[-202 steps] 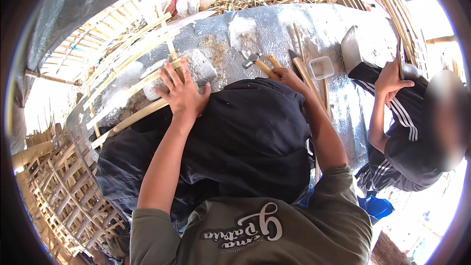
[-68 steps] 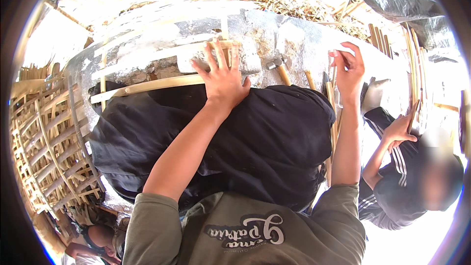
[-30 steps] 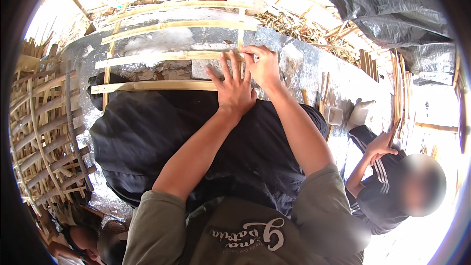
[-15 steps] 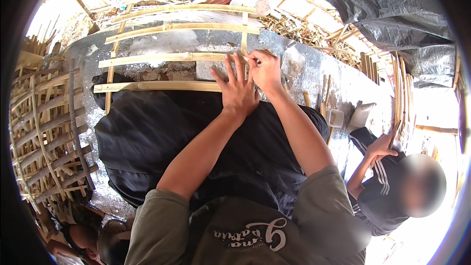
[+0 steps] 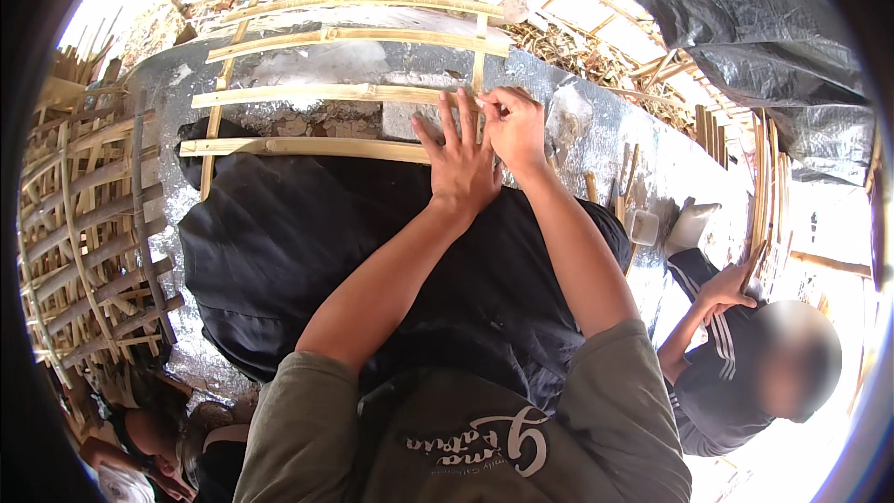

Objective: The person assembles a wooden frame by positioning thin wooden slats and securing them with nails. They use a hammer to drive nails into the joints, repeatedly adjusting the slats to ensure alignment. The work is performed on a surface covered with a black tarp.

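Observation:
A ladder-like frame of pale split-bamboo slats [image 5: 317, 93] lies ahead of me, its crosspieces fixed to two thinner side strips. My left hand [image 5: 464, 160] presses down at its near right corner, fingers spread, over the end of the nearest slat [image 5: 317, 146]. Right beside it, my right hand [image 5: 515, 129] is closed in a pinch where the second slat meets the right side strip [image 5: 480, 61]. Whatever is between those fingertips is too small to make out. Black cloth [image 5: 317, 242] covers my lap under the near edge of the frame.
Stacked bamboo lattice panels [image 5: 93, 242] stand at the left. On the right are a clear plastic container [image 5: 643, 226], upright bamboo strips [image 5: 765, 186] and a person in black [image 5: 717, 363] holding them. Another person [image 5: 154, 447] is at lower left. Dark plastic sheeting [image 5: 745, 28] hangs at upper right.
The frame and both hands appear slightly higher and farther right in the picture. My left hand stays spread and my right hand stays pinched at the same joint.

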`<state>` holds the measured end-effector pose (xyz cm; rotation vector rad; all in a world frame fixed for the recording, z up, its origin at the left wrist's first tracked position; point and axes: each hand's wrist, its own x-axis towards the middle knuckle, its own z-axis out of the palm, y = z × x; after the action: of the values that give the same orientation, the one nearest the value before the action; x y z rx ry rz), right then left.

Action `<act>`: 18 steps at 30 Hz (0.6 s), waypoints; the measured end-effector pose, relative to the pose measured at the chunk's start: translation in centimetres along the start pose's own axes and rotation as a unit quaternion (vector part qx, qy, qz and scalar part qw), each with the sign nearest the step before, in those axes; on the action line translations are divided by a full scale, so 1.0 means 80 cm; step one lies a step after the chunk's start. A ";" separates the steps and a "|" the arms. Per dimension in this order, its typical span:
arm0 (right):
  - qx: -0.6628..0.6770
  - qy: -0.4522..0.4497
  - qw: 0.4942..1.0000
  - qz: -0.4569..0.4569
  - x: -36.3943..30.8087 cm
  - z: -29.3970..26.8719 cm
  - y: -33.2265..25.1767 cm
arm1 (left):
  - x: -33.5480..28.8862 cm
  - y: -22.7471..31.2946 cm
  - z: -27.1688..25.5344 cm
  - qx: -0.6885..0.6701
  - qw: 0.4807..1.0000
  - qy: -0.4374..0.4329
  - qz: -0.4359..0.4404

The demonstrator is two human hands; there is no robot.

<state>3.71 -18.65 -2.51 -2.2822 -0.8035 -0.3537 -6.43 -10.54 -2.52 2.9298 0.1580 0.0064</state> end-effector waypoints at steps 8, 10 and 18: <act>0.099 -0.017 0.985 0.139 -0.001 0.002 0.005 | 0.001 0.000 -0.007 0.021 0.999 -0.024 -0.003; 0.100 -0.011 0.985 0.141 -0.003 0.003 0.008 | 0.001 0.001 -0.008 0.018 1.000 -0.024 -0.003; 0.127 0.020 0.985 0.118 -0.005 0.010 0.016 | 0.002 0.001 -0.007 0.031 0.999 -0.032 -0.002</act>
<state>4.24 -19.04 -3.89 -2.0943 -0.5170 -0.1755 -6.30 -10.48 -1.95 2.9871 0.1556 -0.0930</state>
